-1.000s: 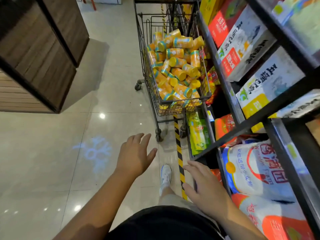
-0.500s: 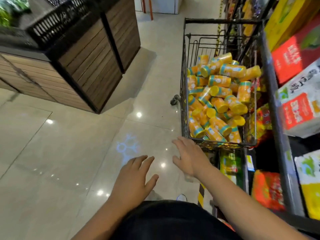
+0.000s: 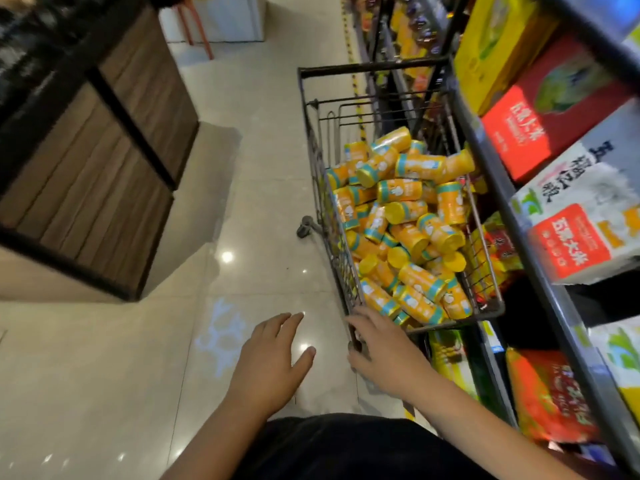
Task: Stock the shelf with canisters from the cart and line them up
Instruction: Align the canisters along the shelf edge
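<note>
**A:** Item: yellow canisters (image 3: 405, 216), teal-banded, heaped loose in the wire cart (image 3: 370, 65), just beyond the hands, beside the shelf (image 3: 533, 268) on the right.

**B:** Hands?

**A:** Left hand (image 3: 270, 362): spread, holding nothing, over the floor. Right hand (image 3: 384, 351): fingers loose on the cart's near-left corner, pinching nothing.

**B:** Handling?

**A:** Probably best to steady the cart and lift canisters from the heap's top, so none roll.

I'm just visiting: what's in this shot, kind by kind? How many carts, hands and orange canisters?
Cart: 1
Hands: 2, the left hand over the floor and the right hand at the cart's near corner
Canisters: well over 20, heaped and overlapping, so no exact count
Total: 3 things plus the heap of canisters
</note>
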